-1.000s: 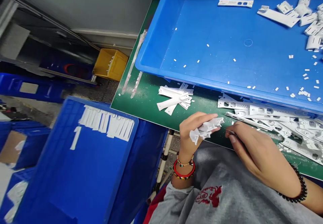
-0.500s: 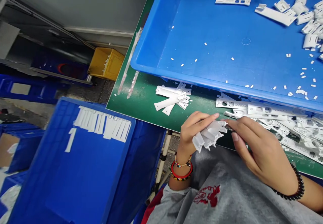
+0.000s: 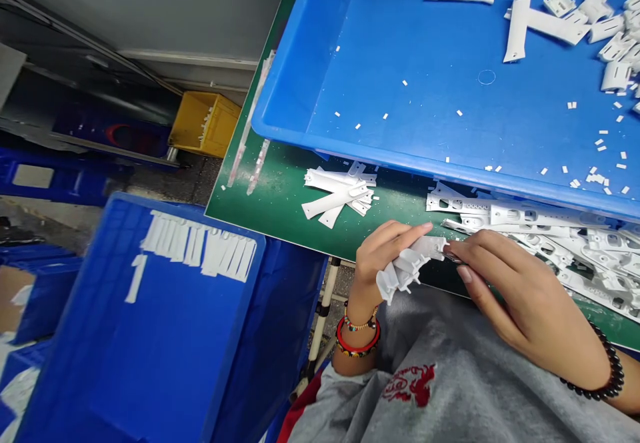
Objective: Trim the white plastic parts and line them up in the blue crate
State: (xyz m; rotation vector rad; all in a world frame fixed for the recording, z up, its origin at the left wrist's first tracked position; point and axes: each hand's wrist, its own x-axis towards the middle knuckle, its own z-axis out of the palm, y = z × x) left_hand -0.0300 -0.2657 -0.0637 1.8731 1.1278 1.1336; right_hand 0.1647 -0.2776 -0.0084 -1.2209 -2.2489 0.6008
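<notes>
My left hand (image 3: 383, 253) is closed around a fanned bunch of white plastic parts (image 3: 403, 271) above the front edge of the green table. Close against the nearest part's end, my right hand (image 3: 520, 290) pinches a small, dark metal tool (image 3: 451, 255); its kind is mostly hidden by the fingers. Beyond the left hand lies a crossed pile of white plastic strips (image 3: 340, 193). A heap of long, slotted white plastic parts (image 3: 540, 220) spreads behind and to the right of my right hand.
A big blue bin (image 3: 300, 138) stands on the green table (image 3: 280, 210), holding white parts and tiny white chips. At lower left is another blue bin (image 3: 165, 363) with a row of white strips (image 3: 170, 233). A yellow bin (image 3: 220, 123) sits farther back.
A white part, blurred at the blue bin's far edge before, now lies across another part in that bin. The bunch in my left hand has shifted slightly; my hands have hardly moved.
</notes>
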